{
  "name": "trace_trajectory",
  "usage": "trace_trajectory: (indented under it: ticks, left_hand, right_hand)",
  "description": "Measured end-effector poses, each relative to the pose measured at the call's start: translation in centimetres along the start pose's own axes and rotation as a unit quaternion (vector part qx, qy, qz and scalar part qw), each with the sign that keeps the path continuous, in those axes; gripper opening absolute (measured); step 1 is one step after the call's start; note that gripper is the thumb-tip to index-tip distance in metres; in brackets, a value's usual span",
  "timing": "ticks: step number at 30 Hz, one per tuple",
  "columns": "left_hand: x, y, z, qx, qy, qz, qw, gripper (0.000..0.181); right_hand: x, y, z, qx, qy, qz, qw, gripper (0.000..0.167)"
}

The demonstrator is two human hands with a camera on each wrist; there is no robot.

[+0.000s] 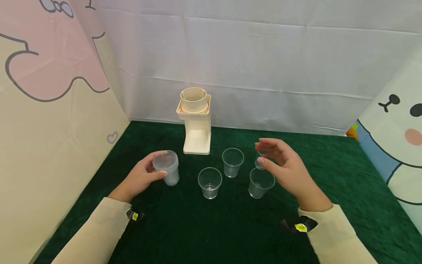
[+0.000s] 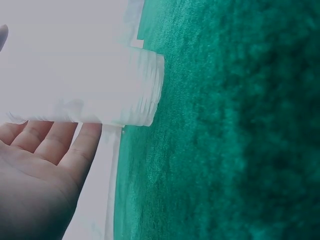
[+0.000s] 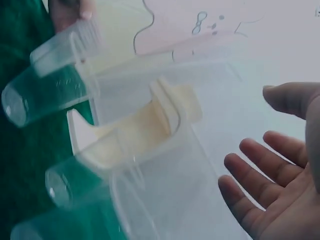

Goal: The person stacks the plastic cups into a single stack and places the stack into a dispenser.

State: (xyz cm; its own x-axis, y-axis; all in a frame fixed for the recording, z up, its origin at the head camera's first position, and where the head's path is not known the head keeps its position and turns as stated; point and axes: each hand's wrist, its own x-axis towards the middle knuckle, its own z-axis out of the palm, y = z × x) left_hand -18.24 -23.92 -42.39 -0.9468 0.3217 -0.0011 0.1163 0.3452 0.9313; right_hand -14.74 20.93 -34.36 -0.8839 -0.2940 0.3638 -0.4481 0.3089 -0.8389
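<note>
My left hand [image 1: 141, 179] grips a stack of clear cups [image 1: 170, 174], thumb on its near side. My right hand [image 1: 290, 172] open, fingers loosely bent, beside four single cups [image 1: 210, 185] upright on green cloth [image 1: 204, 227]. Beyond: cream stand [image 1: 196, 130], white curtain [image 1: 257, 66].

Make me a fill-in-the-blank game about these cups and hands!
1. One hand holds the stack of cups; it is the ____ one.
2. The colour of the tablecloth is ____.
3. In the head view, the cream stand appears ____ (higher or lower) than the stack of cups.
4. Low on the left backdrop, near the tablecloth, is a small outlined ____.

Missing words: left; green; higher; heart.
</note>
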Motion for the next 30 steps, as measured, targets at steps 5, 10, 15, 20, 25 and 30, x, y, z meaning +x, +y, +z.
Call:
trace_trajectory:
  ticks: [5,10,15,20,25,30]
  left_hand:
    - [0.1,0.1,0.2,-0.016,-0.002,0.002,0.9999,0.064]
    - [0.1,0.2,0.5,-0.009,0.001,-0.002,1.0000,0.065]
    - [0.0,0.1,0.3,-0.003,0.009,-0.007,0.9999,0.065]
    - [-0.2,0.2,0.1,-0.006,0.007,0.001,1.0000,0.065]
    - [-0.3,0.1,0.1,-0.007,0.005,-0.001,1.0000,0.065]
    - [-0.3,0.1,0.2,-0.003,0.004,-0.002,1.0000,0.064]
  right_hand:
    - [-0.5,1.7,-1.0,-0.022,0.032,-0.010,0.9992,0.046]
    - [-0.7,3.3,-2.1,-0.065,0.055,0.003,0.9964,0.046]
    - [-0.6,4.8,-2.9,-0.082,0.055,0.025,0.9948,0.049]
    - [-0.3,5.8,-3.4,-0.103,0.060,0.061,0.9910,0.053]
    - [0.1,6.9,-3.8,-0.107,0.052,0.116,0.9861,0.068]
    - [0.5,8.1,-3.9,-0.093,0.030,0.147,0.9843,0.082]
